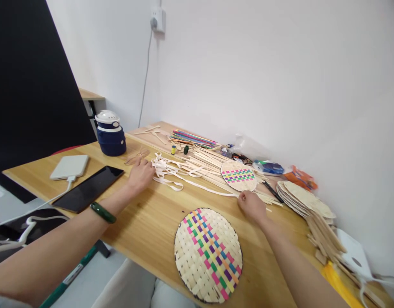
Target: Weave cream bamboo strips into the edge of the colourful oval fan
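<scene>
The left hand is lying palm down, fingers loosely curled, on the tangle of white flat strips mid-table; whether it is gripping cannot be told. The right hand is pinching the end of 1 long white strip trailing from that tangle. A large round woven bamboo mat with coloured bands is overhanging the near edge of the light wooden table, between the 2 arms.

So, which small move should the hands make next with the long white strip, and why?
Probably the right hand should draw the long white strip gently away from the tangle of white strips, while the left hand presses it down. The right hand seems to pinch the strip's free end, the strip runs back into the tangle, and the left hand rests there.
</scene>
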Motion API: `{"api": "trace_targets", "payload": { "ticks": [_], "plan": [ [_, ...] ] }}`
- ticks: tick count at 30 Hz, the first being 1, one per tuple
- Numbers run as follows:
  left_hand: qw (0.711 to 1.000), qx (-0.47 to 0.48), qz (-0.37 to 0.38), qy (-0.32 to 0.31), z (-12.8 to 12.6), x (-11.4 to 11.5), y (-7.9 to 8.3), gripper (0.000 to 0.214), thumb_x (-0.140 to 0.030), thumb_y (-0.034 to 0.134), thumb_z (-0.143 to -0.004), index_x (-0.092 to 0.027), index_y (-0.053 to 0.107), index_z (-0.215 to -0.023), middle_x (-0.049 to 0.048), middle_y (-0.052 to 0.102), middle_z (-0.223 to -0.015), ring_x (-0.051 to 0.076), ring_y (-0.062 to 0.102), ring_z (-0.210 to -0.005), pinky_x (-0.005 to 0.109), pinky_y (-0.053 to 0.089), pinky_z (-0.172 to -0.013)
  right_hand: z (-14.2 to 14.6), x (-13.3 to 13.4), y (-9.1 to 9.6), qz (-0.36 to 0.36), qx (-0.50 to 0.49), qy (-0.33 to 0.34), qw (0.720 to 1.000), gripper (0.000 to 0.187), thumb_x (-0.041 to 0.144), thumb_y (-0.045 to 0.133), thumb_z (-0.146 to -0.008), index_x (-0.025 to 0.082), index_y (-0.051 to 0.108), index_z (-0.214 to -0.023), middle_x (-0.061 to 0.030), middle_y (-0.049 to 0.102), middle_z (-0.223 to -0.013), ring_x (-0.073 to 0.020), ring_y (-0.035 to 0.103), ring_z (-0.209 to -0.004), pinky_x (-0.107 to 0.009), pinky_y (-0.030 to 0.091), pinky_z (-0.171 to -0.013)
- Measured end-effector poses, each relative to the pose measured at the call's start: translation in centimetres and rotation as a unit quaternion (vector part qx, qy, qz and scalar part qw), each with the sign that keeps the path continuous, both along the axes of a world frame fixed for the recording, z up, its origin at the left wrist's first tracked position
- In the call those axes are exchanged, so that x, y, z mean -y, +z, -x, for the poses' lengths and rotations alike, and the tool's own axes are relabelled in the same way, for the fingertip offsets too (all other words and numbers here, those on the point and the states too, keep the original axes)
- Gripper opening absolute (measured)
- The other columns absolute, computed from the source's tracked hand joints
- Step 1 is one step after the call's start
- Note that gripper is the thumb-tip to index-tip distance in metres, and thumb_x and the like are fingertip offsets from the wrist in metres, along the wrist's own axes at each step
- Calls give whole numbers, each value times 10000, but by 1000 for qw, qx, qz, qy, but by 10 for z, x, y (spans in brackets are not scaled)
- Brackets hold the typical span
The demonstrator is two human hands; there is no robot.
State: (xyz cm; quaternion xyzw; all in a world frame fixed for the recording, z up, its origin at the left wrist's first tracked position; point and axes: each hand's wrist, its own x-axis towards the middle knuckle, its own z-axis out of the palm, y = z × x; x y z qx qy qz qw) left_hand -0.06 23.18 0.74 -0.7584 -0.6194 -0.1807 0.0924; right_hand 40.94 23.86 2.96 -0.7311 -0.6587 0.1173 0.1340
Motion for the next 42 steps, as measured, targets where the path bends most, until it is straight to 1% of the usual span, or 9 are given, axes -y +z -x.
{"api": "trace_targets", "payload": {
  "ticks": [6, 9, 17, 23, 28, 30, 32, 35, 42],
  "plan": [
    [996, 29, 21, -77, -40, 10, 0, 174, -327, 612, -930, -193, 712, -977, 77, 693, -1178, 246, 599, -1163, 490, 382, -1098, 7, -4, 31, -20, -262, 8, 965, 168, 230, 485, -821, 202, 535, -663, -57, 686, -714, -159, 641, -596, -267, 547, -551],
    [991, 42, 45, -116, -55, 9, -7, 300, -353, 662, -898, -196, 671, -1154, 89, 638, -1323, 275, 561, -1248, 541, 349, -1122, 11, -2, 49, -53, -350, 19, 935, 146, 314, 548, -756, 204, 539, -660, -24, 627, -644, -137, 588, -550, -229, 502, -461],
    [990, 105, 66, -67, -28, 10, -14, 232, -321, 620, -938, -184, 667, -1118, 88, 672, -1223, 250, 637, -1109, 509, 501, -979, 10, 14, 80, -58, -436, 48, 897, 353, 445, 766, -580, 180, 602, -745, 36, 547, -552, -80, 451, -451, -191, 364, -373],
    [975, 197, 30, -98, -52, 18, 11, 248, -198, 544, -929, -174, 699, -1120, 127, 696, -1210, 274, 644, -1139, 484, 494, -999, 33, 18, 82, -6, -430, 90, 898, 324, 422, 767, -590, 165, 650, -750, 1, 609, -595, -97, 503, -488, -199, 409, -382],
    [931, 275, 45, -235, -108, 26, 46, 602, -182, 605, -828, -236, 518, -1421, 77, 601, -1437, 252, 561, -1296, 406, 429, -1093, 67, 30, 88, 66, -411, 150, 897, 242, 348, 748, -609, 170, 657, -745, -21, 678, -659, -93, 521, -494, -195, 413, -388],
    [912, 294, 69, -279, -129, 31, 53, 620, -200, 630, -818, -241, 513, -1425, 44, 684, -1336, 225, 639, -1194, 353, 485, -1020, 80, 36, 88, 91, -411, 177, 890, 236, 355, 732, -636, 173, 653, -765, -13, 679, -669, -90, 523, -497, -197, 418, -398],
    [902, 300, 89, -296, -144, 35, 54, 410, -227, 595, -859, -231, 659, -1265, 15, 787, -1102, 199, 722, -985, 298, 539, -887, 86, 40, 85, 111, -414, 199, 881, 245, 370, 716, -664, 176, 648, -798, 2, 664, -668, -90, 530, -508, -194, 414, -405],
    [912, 300, 87, -265, -146, 37, 49, 287, -233, 508, -919, -203, 766, -1042, 48, 806, -1007, 217, 732, -917, 302, 537, -839, 78, 42, 79, 139, -397, 202, 885, 271, 377, 703, -679, 171, 651, -847, 15, 650, -666, -82, 525, -505, -187, 387, -405],
    [945, 285, 67, -143, -118, 41, 49, 384, -237, 432, -965, -173, 693, -1241, 100, 767, -1172, 255, 718, -1048, 342, 522, -908, 40, 42, 56, 172, -381, 156, 895, 370, 477, 737, -648, 157, 666, -819, 9, 633, -663, -82, 500, -517, -215, 395, -460]
  ]
}}
